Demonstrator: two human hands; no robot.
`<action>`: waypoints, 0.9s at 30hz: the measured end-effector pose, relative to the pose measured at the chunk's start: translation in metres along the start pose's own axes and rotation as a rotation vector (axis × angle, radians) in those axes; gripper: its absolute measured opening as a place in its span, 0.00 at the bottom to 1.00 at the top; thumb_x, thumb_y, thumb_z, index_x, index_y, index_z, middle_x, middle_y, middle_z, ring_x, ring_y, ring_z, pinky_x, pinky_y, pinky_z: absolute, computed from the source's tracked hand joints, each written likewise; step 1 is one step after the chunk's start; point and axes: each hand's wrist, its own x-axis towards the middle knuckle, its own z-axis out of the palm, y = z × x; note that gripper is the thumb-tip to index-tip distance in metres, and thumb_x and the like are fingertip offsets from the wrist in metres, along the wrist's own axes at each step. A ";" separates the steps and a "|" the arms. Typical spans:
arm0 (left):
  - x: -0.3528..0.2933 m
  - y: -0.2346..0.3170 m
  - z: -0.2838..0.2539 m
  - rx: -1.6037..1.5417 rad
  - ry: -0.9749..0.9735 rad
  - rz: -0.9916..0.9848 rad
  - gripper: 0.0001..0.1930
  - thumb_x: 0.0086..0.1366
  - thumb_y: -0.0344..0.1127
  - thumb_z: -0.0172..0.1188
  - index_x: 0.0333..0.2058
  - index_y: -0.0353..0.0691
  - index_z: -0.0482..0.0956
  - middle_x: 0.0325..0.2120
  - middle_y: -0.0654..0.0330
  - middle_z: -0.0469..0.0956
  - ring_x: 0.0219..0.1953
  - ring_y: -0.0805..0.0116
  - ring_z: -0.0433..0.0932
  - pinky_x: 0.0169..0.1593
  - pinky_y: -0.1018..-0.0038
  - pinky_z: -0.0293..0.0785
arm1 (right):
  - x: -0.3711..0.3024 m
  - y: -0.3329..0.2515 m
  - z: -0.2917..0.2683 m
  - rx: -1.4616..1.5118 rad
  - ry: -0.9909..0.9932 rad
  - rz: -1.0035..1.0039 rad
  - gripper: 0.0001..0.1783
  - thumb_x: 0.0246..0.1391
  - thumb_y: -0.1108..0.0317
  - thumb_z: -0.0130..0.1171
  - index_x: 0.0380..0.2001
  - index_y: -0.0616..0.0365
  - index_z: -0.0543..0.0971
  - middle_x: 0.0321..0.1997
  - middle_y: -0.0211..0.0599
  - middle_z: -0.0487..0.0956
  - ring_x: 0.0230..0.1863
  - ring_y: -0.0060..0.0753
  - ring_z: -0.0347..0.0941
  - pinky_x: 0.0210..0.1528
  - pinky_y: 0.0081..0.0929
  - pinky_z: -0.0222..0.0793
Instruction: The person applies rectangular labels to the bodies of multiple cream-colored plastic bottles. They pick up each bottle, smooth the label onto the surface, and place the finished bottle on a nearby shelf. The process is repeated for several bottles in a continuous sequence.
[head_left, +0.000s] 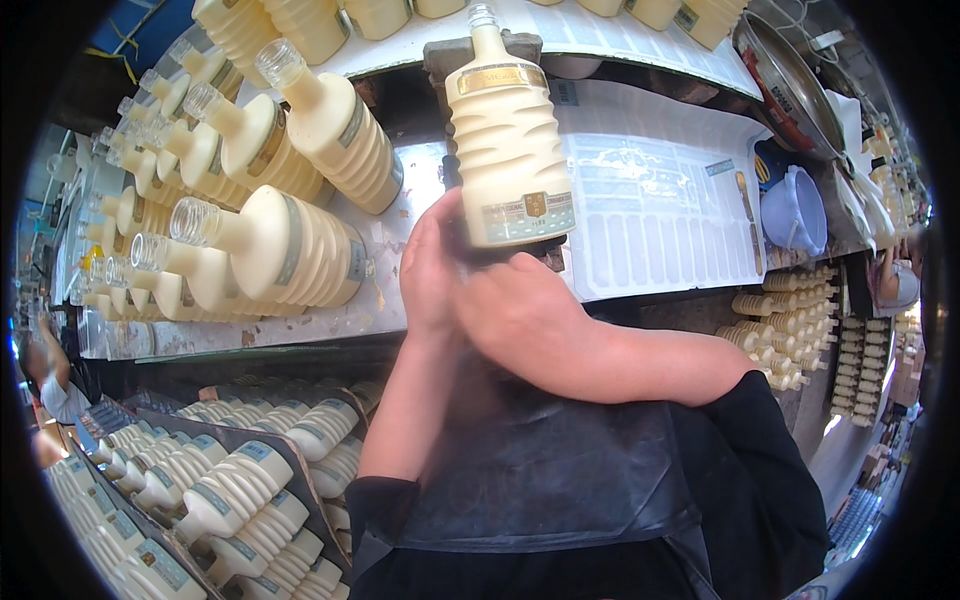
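Observation:
In front of me a cream-coloured bottle (pixel 512 150) with wavy ridges, a clear glass neck and a gold and pale green label leans back over a dark block-like stand (pixel 440 62). My left hand (pixel 430 262) is closed against the bottle's lower left edge, its fingertips partly hidden there. Just below the bottle's base is my right hand (pixel 515 305), crossing in from the right with its fingers curled. Whatever it may hold is hidden from view. The two hands touch each other.
Several similar bottles (pixel 300 245) lie on the metal table at left, necks toward me. A white sheet of labels (pixel 650 200) with a thin brush (pixel 750 215) lies at right, beside a lavender bucket (pixel 795 212). Crates of bottles (pixel 240 480) stand low at left.

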 end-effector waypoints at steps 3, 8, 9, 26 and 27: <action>0.002 -0.005 -0.006 0.056 0.041 0.010 0.24 0.81 0.41 0.37 0.60 0.28 0.72 0.58 0.51 0.75 0.61 0.61 0.72 0.68 0.64 0.64 | -0.002 0.009 -0.016 0.196 0.094 0.048 0.10 0.43 0.74 0.61 0.33 0.57 0.82 0.30 0.34 0.78 0.30 0.36 0.75 0.34 0.31 0.69; 0.000 -0.007 0.000 0.070 0.082 0.028 0.24 0.81 0.41 0.37 0.60 0.28 0.73 0.59 0.51 0.75 0.63 0.61 0.69 0.70 0.64 0.59 | -0.017 0.061 -0.037 0.155 0.513 0.301 0.18 0.45 0.82 0.67 0.42 0.57 0.84 0.38 0.40 0.85 0.35 0.42 0.83 0.37 0.34 0.76; 0.000 -0.008 0.001 0.082 0.081 0.033 0.24 0.81 0.41 0.37 0.60 0.28 0.73 0.59 0.51 0.74 0.64 0.61 0.69 0.70 0.64 0.58 | -0.021 0.071 -0.036 0.084 0.605 0.252 0.19 0.44 0.82 0.65 0.42 0.57 0.84 0.39 0.40 0.85 0.34 0.43 0.83 0.36 0.35 0.75; 0.000 -0.012 0.043 1.048 0.231 0.355 0.38 0.66 0.48 0.60 0.67 0.31 0.61 0.54 0.47 0.66 0.61 0.50 0.61 0.68 0.54 0.54 | -0.034 0.044 -0.012 0.870 0.385 0.837 0.18 0.61 0.73 0.53 0.55 0.63 0.69 0.53 0.57 0.76 0.56 0.59 0.74 0.59 0.43 0.69; 0.003 -0.013 0.045 1.097 0.241 0.362 0.37 0.67 0.49 0.59 0.67 0.30 0.61 0.54 0.47 0.66 0.61 0.50 0.61 0.67 0.54 0.54 | -0.039 0.045 -0.008 0.833 0.411 0.851 0.19 0.62 0.73 0.53 0.55 0.63 0.69 0.54 0.57 0.75 0.56 0.59 0.74 0.60 0.43 0.68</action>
